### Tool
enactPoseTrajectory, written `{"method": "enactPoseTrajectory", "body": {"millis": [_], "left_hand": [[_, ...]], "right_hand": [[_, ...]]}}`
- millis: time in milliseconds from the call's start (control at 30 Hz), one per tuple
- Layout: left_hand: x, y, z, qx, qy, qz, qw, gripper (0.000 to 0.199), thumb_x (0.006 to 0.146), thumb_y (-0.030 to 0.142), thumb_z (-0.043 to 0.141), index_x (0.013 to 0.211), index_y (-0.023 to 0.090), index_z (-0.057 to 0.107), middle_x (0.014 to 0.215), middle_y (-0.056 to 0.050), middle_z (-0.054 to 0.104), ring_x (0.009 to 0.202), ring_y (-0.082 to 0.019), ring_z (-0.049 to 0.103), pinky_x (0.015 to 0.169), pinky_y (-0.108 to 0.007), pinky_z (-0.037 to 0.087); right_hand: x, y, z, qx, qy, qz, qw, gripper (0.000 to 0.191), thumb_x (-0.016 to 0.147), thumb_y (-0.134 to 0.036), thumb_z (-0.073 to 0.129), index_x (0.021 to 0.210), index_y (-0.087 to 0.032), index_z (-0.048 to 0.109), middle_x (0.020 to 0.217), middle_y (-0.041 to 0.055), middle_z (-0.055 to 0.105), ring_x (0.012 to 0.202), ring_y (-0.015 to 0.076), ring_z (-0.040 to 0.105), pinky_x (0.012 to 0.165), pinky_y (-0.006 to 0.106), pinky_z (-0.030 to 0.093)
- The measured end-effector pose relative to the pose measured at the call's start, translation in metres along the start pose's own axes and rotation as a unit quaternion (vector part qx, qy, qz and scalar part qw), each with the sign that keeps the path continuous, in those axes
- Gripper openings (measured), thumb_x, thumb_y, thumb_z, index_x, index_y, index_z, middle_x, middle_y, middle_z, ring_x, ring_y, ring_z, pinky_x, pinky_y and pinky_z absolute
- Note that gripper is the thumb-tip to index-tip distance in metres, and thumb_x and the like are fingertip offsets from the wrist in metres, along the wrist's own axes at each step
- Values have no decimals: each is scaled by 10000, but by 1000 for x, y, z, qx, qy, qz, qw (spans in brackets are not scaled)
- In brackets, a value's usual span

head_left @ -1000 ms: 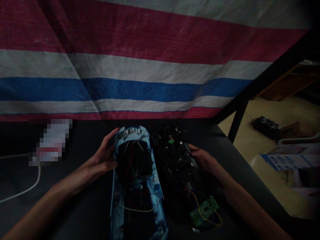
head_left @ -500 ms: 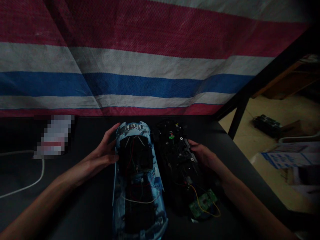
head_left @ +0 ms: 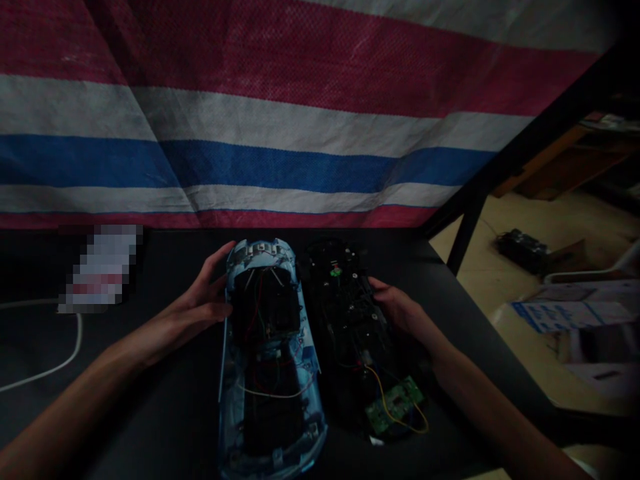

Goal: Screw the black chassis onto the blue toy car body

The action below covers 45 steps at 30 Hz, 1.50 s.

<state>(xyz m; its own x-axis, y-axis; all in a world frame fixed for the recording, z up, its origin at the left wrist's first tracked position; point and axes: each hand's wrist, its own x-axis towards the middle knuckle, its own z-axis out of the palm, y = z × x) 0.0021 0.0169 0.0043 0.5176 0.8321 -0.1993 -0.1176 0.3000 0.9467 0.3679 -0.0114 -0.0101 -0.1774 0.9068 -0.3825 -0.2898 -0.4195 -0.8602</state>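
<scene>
An upturned blue toy car body shell [head_left: 313,393] lies on the dark table, its hollow inside facing up with thin wires across it. My left hand [head_left: 210,287] holds its left side near the far end, thumb and forefinger apart along the edge. Just right of the shell is the black car chassis [head_left: 345,310], with screws and small parts on top. My right hand [head_left: 400,310] grips the chassis by its right side; some fingers are hidden beneath or behind it. A green circuit board [head_left: 395,403] with a yellow wire sits at the chassis's near end.
On the left of the table [head_left: 165,407] lies a blurred-out pale object [head_left: 105,267] with a white cable [head_left: 79,340] near it. A striped sheet [head_left: 250,160] hangs behind. Beyond the table's right edge, a dark device [head_left: 523,247] and boxes [head_left: 575,313] are on the floor.
The whole view has shifted slightly, so everything appears a little farther left. Both hands keep their places on the shell and the chassis.
</scene>
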Motion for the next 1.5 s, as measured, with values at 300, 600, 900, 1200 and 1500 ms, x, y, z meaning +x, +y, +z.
{"method": "enactPoseTrajectory", "body": {"millis": [300,600,900,1200,1500], "left_hand": [[0,4,6,-1,3,6,1000,951,835,230,719,1583,542,221,1644,19,412,1420,-392,468,1096,-532,466],[0,-1,5,1,-8,20,1000,945,851,232,715,1588,535,208,1612,28,450,1345,-334,541,1051,-465,493],[-1,-1,7,1,-2,25,1000,962,842,255,732,1598,520,200,1600,4,464,1358,-359,522,1074,-506,466],[-1,-4,11,-9,26,41,999,856,872,275,701,1590,475,279,1512,-8,561,1221,-284,612,987,-409,506],[1,-4,11,-12,28,45,999,847,867,259,715,1576,481,308,1509,2,572,1319,-312,554,1041,-433,483]], "right_hand": [[-6,1,-1,-15,-6,12,1000,388,775,-323,587,1141,-249,693,1056,17,766,890,243,692,768,339,517],[-11,-4,4,-15,25,39,999,294,740,-308,584,1002,-260,710,903,19,738,758,226,653,676,334,511],[-12,-1,1,-22,23,36,999,314,777,-326,570,1062,-270,689,992,27,749,894,266,679,727,358,513],[-7,3,0,-14,14,13,1000,352,763,-310,573,1087,-259,702,1043,19,761,950,265,693,808,358,533],[-6,1,-1,-14,14,19,1000,313,751,-317,593,1042,-264,698,975,-6,752,880,247,682,777,343,525]]}}
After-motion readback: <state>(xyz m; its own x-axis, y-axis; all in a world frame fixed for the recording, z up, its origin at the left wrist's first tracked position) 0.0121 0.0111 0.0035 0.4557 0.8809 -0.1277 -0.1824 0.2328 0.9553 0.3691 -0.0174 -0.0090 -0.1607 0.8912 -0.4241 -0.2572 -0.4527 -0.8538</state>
